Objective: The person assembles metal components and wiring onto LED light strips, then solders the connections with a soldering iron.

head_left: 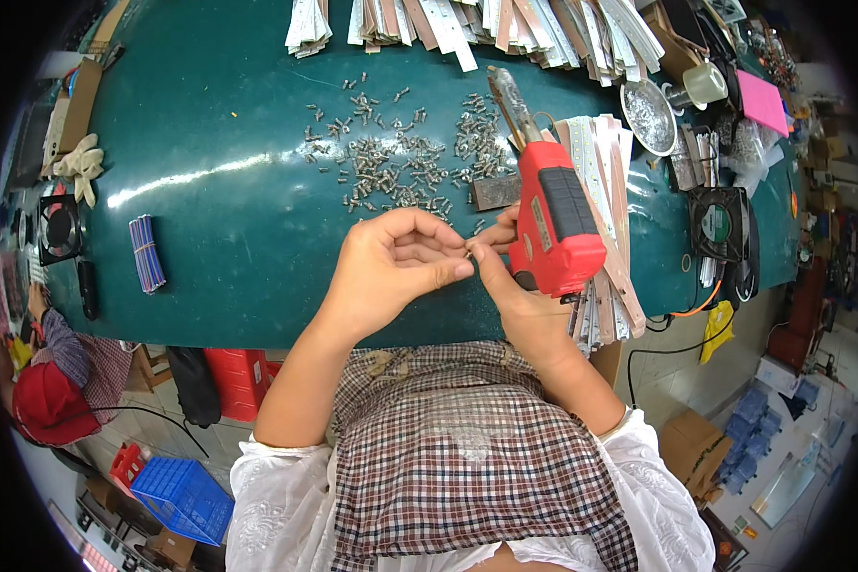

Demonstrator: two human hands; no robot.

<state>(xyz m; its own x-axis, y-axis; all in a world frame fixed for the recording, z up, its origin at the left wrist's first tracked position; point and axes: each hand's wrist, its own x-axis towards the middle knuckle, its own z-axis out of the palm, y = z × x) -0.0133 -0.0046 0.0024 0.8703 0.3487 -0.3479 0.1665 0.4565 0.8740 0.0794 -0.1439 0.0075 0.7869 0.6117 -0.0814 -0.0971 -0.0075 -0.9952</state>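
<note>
My left hand (383, 269) and my right hand (522, 300) meet above the front part of the green table (229, 319). Thumb and fingertips of both are pinched together around a tiny metal part (469, 254), mostly hidden by the fingers. A red soldering gun (556, 224) with a black grip lies across my right hand, its metal tip pointing away from me. Some right-hand fingers pass behind its body, so how firmly they grip it is hidden. Just beyond my hands, many small metal fittings (391, 162) lie scattered, beside a dark metal block (496, 193).
Light strips (605, 157) are stacked under the gun, with more bundles (534, 29) along the far edge. At right are a metal dish (648, 117) and a fan (718, 224). Left are a blue wire bundle (147, 253), a glove (81, 169) and another person's red cap (52, 402).
</note>
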